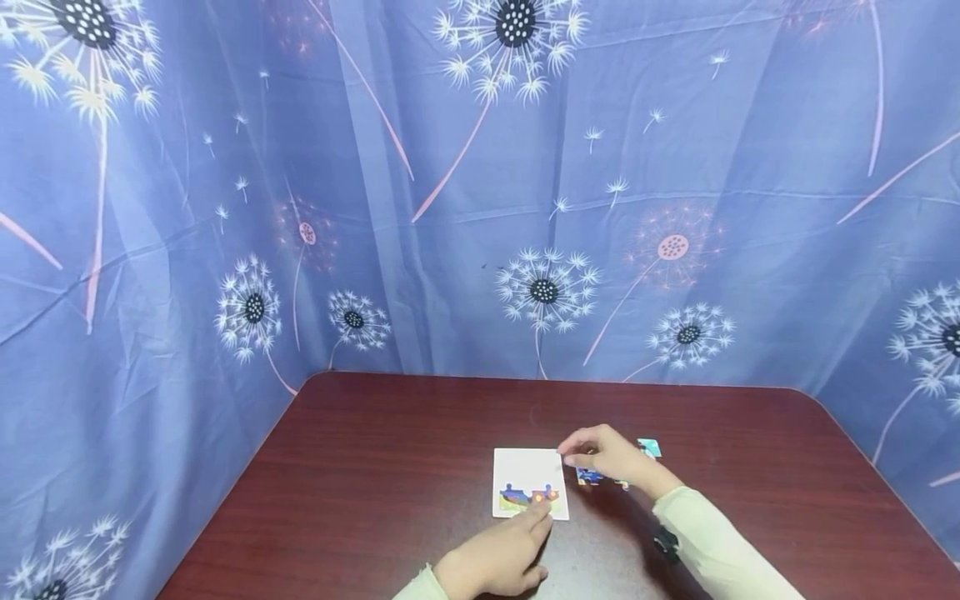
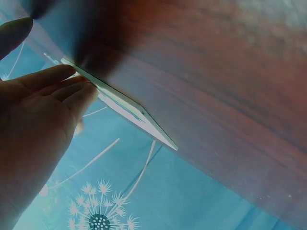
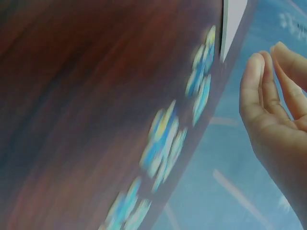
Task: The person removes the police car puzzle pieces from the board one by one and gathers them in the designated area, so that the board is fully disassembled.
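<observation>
A white square puzzle board (image 1: 525,467) lies on the table, with colourful joined puzzle pieces (image 1: 517,497) along its near side. My left hand (image 1: 498,554) rests its fairly straight fingertips on the near right part of that row; the left wrist view shows the same fingers (image 2: 79,96) at the board's edge. Over the board's far right corner hovers my right hand (image 1: 611,458), its fingers loosely bent. In the right wrist view a gap separates thumb and fingers (image 3: 252,84), and no piece shows between them. Loose puzzle pieces (image 3: 160,139) lie on the table below that hand.
The dark reddish wooden table (image 1: 360,483) has rounded far corners. A blue curtain (image 1: 450,292) with dandelion prints hangs behind and beside it. One loose light-blue piece (image 1: 649,447) shows beyond the right wrist, which wears a black watch (image 1: 665,543).
</observation>
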The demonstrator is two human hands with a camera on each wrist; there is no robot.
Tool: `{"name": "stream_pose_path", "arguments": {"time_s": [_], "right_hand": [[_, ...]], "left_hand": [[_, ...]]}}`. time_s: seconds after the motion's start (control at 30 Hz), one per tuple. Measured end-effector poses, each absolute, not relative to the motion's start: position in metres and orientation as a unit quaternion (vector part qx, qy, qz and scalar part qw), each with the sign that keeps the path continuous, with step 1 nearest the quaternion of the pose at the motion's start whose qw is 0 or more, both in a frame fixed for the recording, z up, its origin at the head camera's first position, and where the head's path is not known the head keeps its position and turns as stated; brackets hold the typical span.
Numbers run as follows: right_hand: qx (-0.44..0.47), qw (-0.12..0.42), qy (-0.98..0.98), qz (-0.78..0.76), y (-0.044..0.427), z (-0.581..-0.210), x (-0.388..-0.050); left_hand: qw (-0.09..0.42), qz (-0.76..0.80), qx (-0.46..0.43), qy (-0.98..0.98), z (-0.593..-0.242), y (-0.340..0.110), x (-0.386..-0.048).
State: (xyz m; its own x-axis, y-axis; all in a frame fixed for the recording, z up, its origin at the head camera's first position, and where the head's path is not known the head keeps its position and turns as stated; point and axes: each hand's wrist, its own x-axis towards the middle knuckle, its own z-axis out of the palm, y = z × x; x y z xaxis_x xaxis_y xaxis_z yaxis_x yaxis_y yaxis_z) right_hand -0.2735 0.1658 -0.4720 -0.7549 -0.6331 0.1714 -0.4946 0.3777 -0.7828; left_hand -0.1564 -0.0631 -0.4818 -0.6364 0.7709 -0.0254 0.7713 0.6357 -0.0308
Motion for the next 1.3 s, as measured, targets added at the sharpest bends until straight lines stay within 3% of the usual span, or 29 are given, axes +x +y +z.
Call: {"name": "stream_pose_path", "arguments": {"time_s": [0.43, 1.3], "right_hand": [[-0.377, 0.166, 0.806, -0.426, 0.103, -0.491, -0.272], [-0.351, 0.179, 0.808, -0.438, 0.086, -0.485, -0.266]], "left_hand": [[0.027, 0.003, 0.446, 0.895, -0.489, -0.068, -0.161], [0.047, 0.044, 0.450, 0.891, -0.486, -0.071, -0.163]]}}
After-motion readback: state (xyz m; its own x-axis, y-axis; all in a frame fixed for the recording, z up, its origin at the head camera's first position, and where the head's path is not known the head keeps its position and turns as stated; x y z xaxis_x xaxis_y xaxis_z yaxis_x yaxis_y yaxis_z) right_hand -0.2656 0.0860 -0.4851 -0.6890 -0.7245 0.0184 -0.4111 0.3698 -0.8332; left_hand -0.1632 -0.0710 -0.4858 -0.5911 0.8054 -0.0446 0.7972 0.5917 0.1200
